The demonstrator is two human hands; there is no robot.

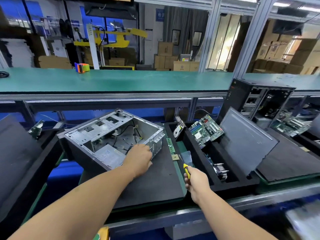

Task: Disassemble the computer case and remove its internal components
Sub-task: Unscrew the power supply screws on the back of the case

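Observation:
An open grey computer case lies on its side on a black foam mat. Loose black cables and a silver power supply are inside it. My left hand reaches over the case's near right edge; its fingers curl down into the case and their tips are hidden. My right hand grips a screwdriver with a yellow and black handle, held above the mat's right edge. A green memory stick lies beside the case.
A black foam tray to the right holds a hard drive, a motherboard and a heatsink. A grey side panel leans further right. Another open case stands behind it. A tape dispenser sits on the green shelf.

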